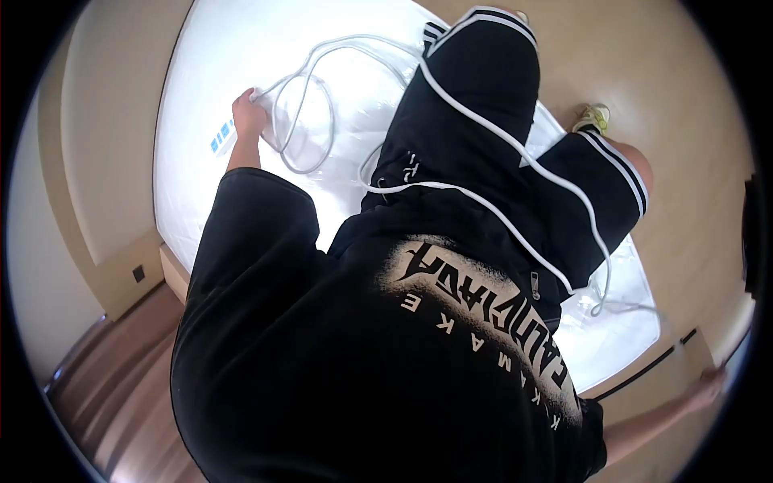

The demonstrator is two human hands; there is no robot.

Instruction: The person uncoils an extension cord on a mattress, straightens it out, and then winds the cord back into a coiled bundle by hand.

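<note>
A long white cable (463,107) lies in loose loops on the plastic-covered mattress (201,48) and runs across the lap and black shorts. My left hand (250,114) is closed on the white cable at the left of the loops, over the mattress. Near the right edge of the view, my right hand (707,389) is stretched far out to the side, small and a little blurred. Its fingers look closed, and what they hold cannot be made out. The cable's far stretch blurs to the right of the lap.
A label with blue marks (221,137) shows on the mattress beside my left forearm. A wall socket (138,274) sits low on the wall at left, near a brown curtain (121,378). A foot in a yellowish shoe (594,117) rests on the tan floor (644,56).
</note>
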